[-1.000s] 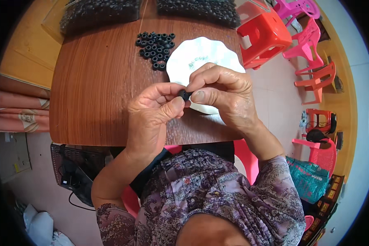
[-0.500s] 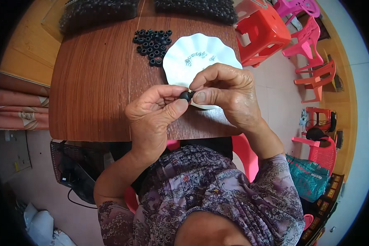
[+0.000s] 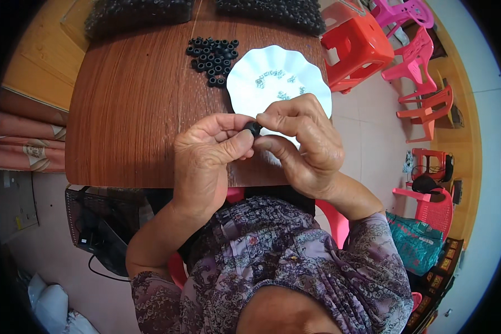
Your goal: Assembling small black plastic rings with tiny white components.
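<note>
My left hand (image 3: 206, 147) pinches a small round black rubber-like piece (image 3: 253, 128) between thumb and fingers, just above the table's near part. From the other side my right hand (image 3: 306, 139) closes in on the same piece, its fingertips and thumb tip at the right edge; whether a smaller part sits between them is hidden. Behind my right hand lies a white plate (image 3: 247, 67) with a wavy rim, showing grey clusters that may be tiny parts or a printed pattern. Left of the plate, a group of small black ring-like pieces (image 3: 211, 58) with holes rests loose on the tabletop.
Two clear bags packed with dark pieces (image 3: 139, 16) lie along the far edge of the brown wooden table (image 3: 122, 106). Red stools (image 3: 359, 50) and pink chairs (image 3: 417, 61) stand to the right. A black basket (image 3: 103, 222) is below the table's left side.
My right thumb has dropped back from the black piece and sits lower, with the fingers more curled. The left hand keeps its hold. The view has shifted slightly.
</note>
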